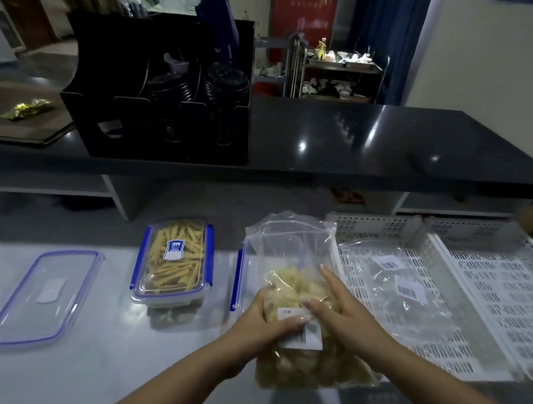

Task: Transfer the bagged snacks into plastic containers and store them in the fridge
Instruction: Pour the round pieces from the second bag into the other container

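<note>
A clear bag of pale yellow snacks [295, 366] with a white barcode label is tipped into an open plastic container [238, 281] with blue clips, mostly hidden behind the bag. My left hand [264, 323] grips the bag's left side, thumb across the label. My right hand [336, 309] lies on the bag from the right with fingers stretched forward. To the left stands a closed container [174, 261] full of yellow sticks. A loose clear lid [41, 294] lies at the far left.
White perforated trays [487, 296] sit on the right, with empty clear bags [391, 281] on them. A raised black counter [356, 138] runs across behind, carrying a black organiser [159, 101] of cup lids. A trolley with dishes [338, 72] stands farther back.
</note>
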Available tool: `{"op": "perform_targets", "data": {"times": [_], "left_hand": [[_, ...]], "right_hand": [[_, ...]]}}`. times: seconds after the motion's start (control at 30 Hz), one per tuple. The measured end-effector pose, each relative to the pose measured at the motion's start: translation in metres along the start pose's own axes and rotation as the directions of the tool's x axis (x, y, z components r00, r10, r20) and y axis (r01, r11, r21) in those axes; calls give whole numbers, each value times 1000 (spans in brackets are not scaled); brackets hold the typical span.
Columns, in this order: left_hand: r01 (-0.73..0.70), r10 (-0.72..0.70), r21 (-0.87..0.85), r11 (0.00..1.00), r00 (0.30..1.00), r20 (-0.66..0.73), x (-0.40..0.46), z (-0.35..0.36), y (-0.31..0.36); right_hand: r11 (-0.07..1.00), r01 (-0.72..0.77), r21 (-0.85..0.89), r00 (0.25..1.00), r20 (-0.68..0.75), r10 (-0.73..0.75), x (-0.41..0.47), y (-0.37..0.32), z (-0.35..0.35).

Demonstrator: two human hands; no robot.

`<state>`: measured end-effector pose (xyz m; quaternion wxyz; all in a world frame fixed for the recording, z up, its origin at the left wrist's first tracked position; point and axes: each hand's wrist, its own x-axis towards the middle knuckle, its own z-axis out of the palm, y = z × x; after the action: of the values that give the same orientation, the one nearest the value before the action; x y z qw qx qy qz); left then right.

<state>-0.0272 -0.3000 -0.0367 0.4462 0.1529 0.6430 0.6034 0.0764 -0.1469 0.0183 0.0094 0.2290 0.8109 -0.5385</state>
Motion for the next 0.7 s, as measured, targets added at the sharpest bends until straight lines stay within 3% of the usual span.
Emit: {"op": "perform_targets", "data": {"times": [0.33,0.53,0.7], "left_hand": [[145,-140,-146,979,989,42,-3,-5,11],[292,-291,-309,905,955,51,-1,-9,24],[321,-322,-359,876,945,60,0,-15,25]], "right_hand": [[991,-129,27,986,109,126,39,4,3],[968,-250,-5,954,171,247,66,12,-2],[956,-293,0,939,191,287,79,21,-7]]}}
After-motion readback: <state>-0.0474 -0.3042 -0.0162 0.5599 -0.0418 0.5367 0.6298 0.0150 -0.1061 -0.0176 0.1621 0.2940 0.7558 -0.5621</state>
